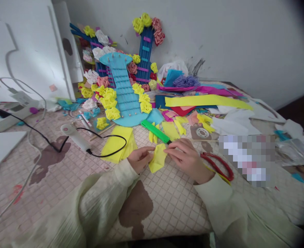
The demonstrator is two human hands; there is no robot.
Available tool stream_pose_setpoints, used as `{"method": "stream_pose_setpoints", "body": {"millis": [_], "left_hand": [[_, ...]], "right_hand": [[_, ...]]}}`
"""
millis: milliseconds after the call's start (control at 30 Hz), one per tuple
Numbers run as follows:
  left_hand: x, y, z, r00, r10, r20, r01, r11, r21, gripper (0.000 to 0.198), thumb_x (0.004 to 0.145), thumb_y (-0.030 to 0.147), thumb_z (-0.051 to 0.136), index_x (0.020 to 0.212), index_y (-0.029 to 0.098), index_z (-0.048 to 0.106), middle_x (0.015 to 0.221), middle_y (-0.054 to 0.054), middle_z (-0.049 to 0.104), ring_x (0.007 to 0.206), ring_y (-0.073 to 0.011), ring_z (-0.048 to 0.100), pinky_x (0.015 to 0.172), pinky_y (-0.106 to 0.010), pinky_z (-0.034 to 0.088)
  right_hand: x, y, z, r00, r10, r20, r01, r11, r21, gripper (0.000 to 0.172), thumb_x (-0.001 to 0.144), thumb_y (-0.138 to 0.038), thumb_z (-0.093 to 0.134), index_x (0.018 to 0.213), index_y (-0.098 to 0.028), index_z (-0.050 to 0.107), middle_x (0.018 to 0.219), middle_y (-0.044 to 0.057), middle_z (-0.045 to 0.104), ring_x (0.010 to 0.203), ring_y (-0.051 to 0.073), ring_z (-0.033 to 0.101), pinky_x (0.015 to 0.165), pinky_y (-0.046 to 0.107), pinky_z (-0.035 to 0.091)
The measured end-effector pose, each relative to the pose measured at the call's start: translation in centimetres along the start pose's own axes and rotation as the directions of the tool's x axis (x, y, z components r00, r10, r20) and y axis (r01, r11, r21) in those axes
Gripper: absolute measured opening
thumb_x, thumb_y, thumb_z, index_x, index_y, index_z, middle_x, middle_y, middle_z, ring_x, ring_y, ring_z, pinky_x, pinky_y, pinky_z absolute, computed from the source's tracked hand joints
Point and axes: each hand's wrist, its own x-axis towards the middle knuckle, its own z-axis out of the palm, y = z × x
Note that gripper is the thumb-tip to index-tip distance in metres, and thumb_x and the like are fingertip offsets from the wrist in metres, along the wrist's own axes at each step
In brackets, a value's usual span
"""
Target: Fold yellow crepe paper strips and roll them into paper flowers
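Note:
A small piece of yellow paper [157, 159] is held between both hands above the table. My left hand [141, 159] pinches its left edge, fingers closed. On the other side, my right hand [186, 159] has its fingertips pressed at the paper's upper right edge. Just beyond the hands lies a green cutter [155, 131], its dark end close to my right fingers. A stack of yellow paper sheets [118, 143] rests to the left of my left hand. Folded yellow paper pieces [180, 125] lie behind the cutter.
A light blue guitar-neck shape [123, 93] with yellow paper flowers stands behind. Red-handled scissors [219, 167] lie right of my right hand. To the left are a white corded tool [76, 137] and a power strip [10, 115]. A long yellow strip [208, 101] tops coloured paper.

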Motion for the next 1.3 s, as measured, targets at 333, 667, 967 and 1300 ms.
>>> {"method": "stream_pose_setpoints", "body": {"millis": [333, 667, 967, 1300], "left_hand": [[-0.7, -0.6, 0.1, 0.804, 0.589, 0.088, -0.449, 0.504, 0.738, 0.041, 0.056, 0.045, 0.066, 0.085, 0.016, 0.056, 0.075, -0.006, 0.059, 0.069, -0.0201, 0.053, 0.064, -0.035, 0.044], [-0.6, -0.8, 0.6, 0.745, 0.659, 0.098, -0.451, 0.390, 0.803, 0.016, 0.069, 0.031, 0.055, 0.076, 0.018, 0.052, 0.072, -0.004, 0.059, 0.066, -0.0175, 0.052, 0.060, -0.030, 0.040], [-0.5, -0.1, 1.3, 0.737, 0.671, 0.079, -0.411, 0.352, 0.841, 0.003, 0.068, 0.018, 0.050, 0.070, 0.017, 0.050, 0.068, -0.004, 0.057, 0.064, -0.0174, 0.050, 0.058, -0.029, 0.039], [0.0, -1.3, -0.9, 0.760, 0.633, 0.148, -0.441, 0.333, 0.833, 0.009, 0.066, 0.014, 0.050, 0.067, 0.019, 0.058, 0.072, -0.003, 0.058, 0.064, -0.0163, 0.049, 0.059, -0.029, 0.037]], "right_hand": [[-1.6, -1.8, 1.0, 0.974, 0.213, -0.075, -0.226, 0.935, -0.274, 0.013, 0.076, -0.013, 0.050, 0.078, -0.017, 0.062, 0.075, 0.003, 0.060, 0.075, 0.016, 0.054, 0.075, 0.033, 0.038], [-1.7, -2.2, 1.1, 0.953, 0.281, -0.110, -0.299, 0.931, -0.208, 0.012, 0.074, -0.014, 0.052, 0.076, -0.018, 0.062, 0.073, 0.002, 0.060, 0.076, 0.017, 0.054, 0.075, 0.034, 0.038], [-1.0, -2.3, 1.1, 0.900, 0.421, -0.113, -0.408, 0.905, 0.116, 0.014, 0.073, -0.013, 0.050, 0.081, -0.019, 0.060, 0.073, 0.002, 0.058, 0.066, 0.014, 0.052, 0.064, 0.029, 0.045], [-2.0, -0.7, 1.2, 0.946, 0.307, 0.099, -0.307, 0.952, -0.018, 0.020, 0.075, -0.015, 0.052, 0.094, -0.020, 0.059, 0.088, 0.005, 0.056, 0.085, 0.018, 0.051, 0.075, 0.035, 0.046]]}}
